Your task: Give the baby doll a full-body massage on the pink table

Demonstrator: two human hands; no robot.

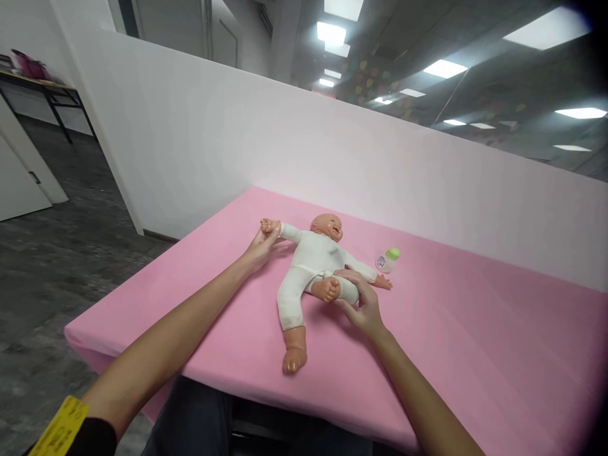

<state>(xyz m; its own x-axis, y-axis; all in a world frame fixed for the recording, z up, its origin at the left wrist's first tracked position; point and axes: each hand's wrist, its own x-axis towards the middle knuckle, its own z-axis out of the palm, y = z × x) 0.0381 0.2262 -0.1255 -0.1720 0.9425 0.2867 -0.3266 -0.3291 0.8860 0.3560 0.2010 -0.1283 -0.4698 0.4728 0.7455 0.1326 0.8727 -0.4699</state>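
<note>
Head view, doll (316,263) supine, head far, straight leg near, slightly leftward

Baby doll (316,263): white bodysuit, lying on its back on the pink table (475,342), head toward the white partition wall (332,145), one leg stretched toward you, the other bent up.

Your left hand (260,248): at the doll's outstretched arm on your left, fingers closed on its small hand.

Your right hand (363,307): at the doll's bent leg, fingers wrapped over the thigh just beside its foot.

Small bottle (388,260): green cap, lying on its side just beyond the doll's other hand, not touching it.

Yellow band (61,427): on your left sleeve, well short of the doll.

Dark desk (42,85): far left of the doll, past the wall.
</note>
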